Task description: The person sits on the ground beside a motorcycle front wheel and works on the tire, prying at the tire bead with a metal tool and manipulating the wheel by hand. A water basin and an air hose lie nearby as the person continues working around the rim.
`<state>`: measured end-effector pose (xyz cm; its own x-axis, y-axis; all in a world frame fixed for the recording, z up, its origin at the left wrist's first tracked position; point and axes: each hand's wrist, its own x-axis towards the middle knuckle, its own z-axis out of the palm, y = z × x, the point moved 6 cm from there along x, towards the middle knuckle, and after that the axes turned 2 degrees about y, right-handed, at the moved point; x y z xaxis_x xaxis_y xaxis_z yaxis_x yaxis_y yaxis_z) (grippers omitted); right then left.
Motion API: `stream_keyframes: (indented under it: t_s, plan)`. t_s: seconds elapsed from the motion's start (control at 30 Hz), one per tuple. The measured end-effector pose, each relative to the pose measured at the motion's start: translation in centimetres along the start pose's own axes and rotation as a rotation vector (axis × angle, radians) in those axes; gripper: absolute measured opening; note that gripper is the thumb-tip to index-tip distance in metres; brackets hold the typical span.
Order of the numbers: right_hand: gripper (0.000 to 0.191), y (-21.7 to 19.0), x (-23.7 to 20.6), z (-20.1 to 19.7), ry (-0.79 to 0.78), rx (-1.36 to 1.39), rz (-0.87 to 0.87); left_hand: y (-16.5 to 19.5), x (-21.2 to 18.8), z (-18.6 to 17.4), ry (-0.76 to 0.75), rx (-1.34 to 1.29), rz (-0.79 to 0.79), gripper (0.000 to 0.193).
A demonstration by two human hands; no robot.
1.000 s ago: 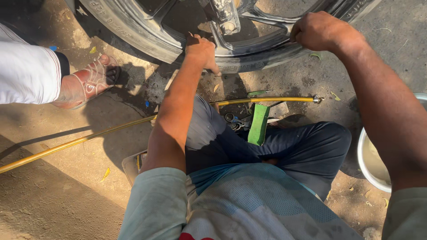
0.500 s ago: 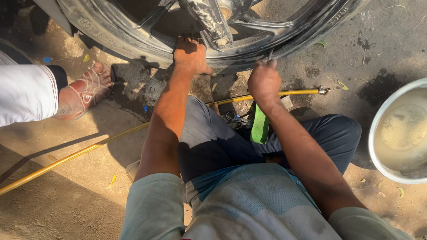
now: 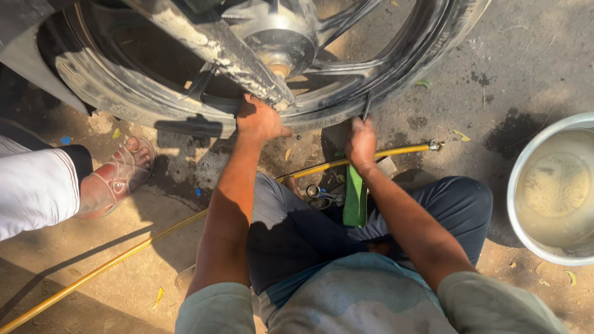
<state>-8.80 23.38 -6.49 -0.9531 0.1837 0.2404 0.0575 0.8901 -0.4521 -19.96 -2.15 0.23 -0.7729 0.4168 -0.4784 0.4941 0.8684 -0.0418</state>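
Two bare hands up at a black motorcycle tyre (image 3: 124, 105), seen from the head camera. Left hand (image 3: 258, 120) clamped over the tyre's lower edge, beside the muddy fork leg (image 3: 216, 49). Right hand (image 3: 361, 141) closed around a thin dark tyre lever (image 3: 366, 106), tip wedged against the rim. Below the wrists, a yellow air hose (image 3: 124, 256) across the dirt, a green strip (image 3: 355, 198) on the lap. Right of that, a metal basin of murky water (image 3: 523, 167). At left, another person's sandalled foot (image 3: 114, 179).

Wheel (image 3: 247, 68) ahead, hose (image 3: 154, 238) across the ground below it, basin (image 3: 526, 179) right, sandalled foot (image 3: 114, 179) left.
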Motion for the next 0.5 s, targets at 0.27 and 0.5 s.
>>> stream_keyframes:
  t_s: [0.27, 0.5]
  plan:
    - [0.018, 3.0, 3.2, -11.7, -0.155, -0.132, -0.313, 2.6, -1.5, -3.0, -0.002, -0.347, -0.096, 0.109]
    - [0.023, -1.9, 1.0, -5.1, 0.046, 0.298, 0.115, 3.0, -2.6, -6.0, 0.091, -0.33, -0.084, 0.123]
